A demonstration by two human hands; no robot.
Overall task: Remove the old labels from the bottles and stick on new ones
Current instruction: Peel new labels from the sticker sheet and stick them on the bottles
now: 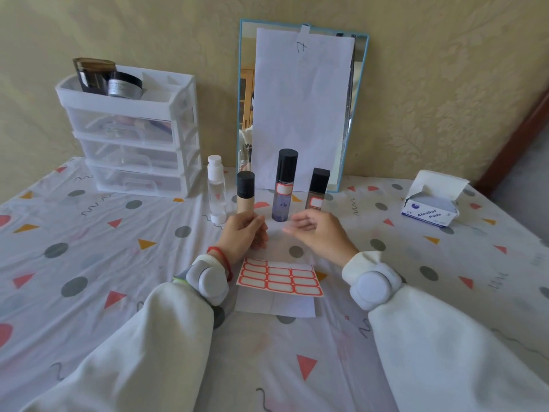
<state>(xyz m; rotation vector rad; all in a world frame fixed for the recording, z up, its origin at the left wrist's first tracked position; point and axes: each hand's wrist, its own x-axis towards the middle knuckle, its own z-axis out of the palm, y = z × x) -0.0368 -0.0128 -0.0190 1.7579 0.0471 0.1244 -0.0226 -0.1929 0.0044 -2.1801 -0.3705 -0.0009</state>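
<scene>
My left hand [244,231] grips the lower part of a beige bottle with a black cap [246,193] and holds it upright. My right hand [318,230] hovers just right of it, fingers loosely spread, holding nothing. Behind my hands stand a tall purple bottle [283,188] and a shorter brown bottle [317,190], each with a black cap and a red-bordered label. A clear bottle with a white cap [216,190] stands to the left. A sheet of red-bordered labels [280,278] lies on white paper near my wrists.
A white drawer unit [133,138] with dark jars on top stands at the back left. A blue-framed mirror [300,105] covered by paper leans on the wall. An open box of alcohol pads [430,200] sits at the right. A patterned cloth [89,248] covers the table.
</scene>
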